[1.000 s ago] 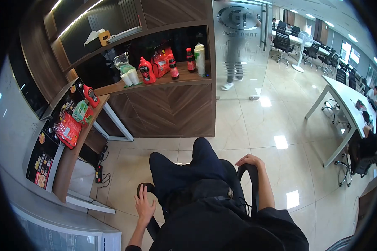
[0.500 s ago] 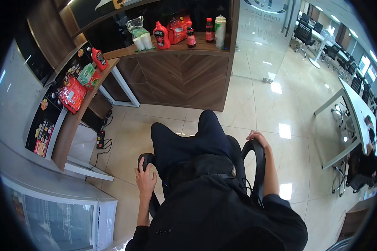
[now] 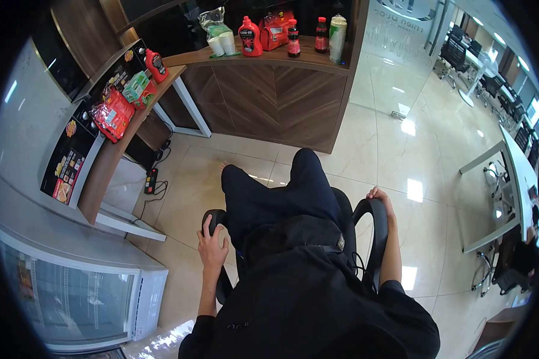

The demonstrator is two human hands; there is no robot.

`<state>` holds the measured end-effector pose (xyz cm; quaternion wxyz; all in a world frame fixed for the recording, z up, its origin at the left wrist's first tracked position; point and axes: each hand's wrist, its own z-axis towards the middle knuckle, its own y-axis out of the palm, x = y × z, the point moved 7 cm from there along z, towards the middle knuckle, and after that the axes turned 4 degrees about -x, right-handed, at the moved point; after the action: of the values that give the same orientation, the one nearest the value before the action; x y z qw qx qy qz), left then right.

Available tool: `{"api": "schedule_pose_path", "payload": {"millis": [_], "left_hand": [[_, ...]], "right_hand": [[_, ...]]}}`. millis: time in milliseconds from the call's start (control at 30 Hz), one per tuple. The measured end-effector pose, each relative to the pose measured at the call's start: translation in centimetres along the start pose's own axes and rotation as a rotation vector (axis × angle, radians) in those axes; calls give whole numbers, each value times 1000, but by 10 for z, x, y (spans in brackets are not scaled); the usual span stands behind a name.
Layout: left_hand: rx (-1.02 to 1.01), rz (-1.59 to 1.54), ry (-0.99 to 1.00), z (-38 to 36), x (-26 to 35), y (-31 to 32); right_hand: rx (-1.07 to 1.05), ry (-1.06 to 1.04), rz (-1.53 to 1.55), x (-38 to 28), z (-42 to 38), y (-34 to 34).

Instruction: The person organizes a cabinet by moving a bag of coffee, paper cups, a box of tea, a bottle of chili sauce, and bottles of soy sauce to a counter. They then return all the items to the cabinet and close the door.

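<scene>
My left hand (image 3: 212,245) lies on the left armrest (image 3: 214,219) of a black office chair, its fingers stretched over the pad and its thumb apart. On the other side, my right hand (image 3: 383,201) rests at the front of the right armrest (image 3: 377,224), its fingers bent round the outer edge. Part of that hand's grip is hidden. Between the armrests are my legs in dark trousers (image 3: 269,197), seated in the chair.
Ahead, a wooden counter (image 3: 275,105) carries red bottles (image 3: 251,37), a red bag (image 3: 275,30) and white cups (image 3: 221,44). A side shelf (image 3: 123,149) holds a red packet (image 3: 114,113). A glass-fronted fridge (image 3: 72,299) stands left, a white table (image 3: 518,161) right.
The counter, shelf and fridge now appear farther right and slightly higher in view. My right fingers are drawn in closer to the armrest. My left hand stays on its armrest.
</scene>
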<state>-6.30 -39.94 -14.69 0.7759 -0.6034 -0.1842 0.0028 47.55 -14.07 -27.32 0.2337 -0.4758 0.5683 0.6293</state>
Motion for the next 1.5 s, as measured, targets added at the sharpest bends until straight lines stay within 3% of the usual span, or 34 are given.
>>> {"api": "schedule_pose_path", "payload": {"millis": [300,400,1500], "left_hand": [[19,8,-85,-21,-6,0],[35,21,-136,-32,-9,-6],[115,89,-565,-134,15,-17]], "right_hand": [[-103,56,-39,3,29,11],[-125,127,127,5,36,24],[-455,327,33,42,161,98]]}}
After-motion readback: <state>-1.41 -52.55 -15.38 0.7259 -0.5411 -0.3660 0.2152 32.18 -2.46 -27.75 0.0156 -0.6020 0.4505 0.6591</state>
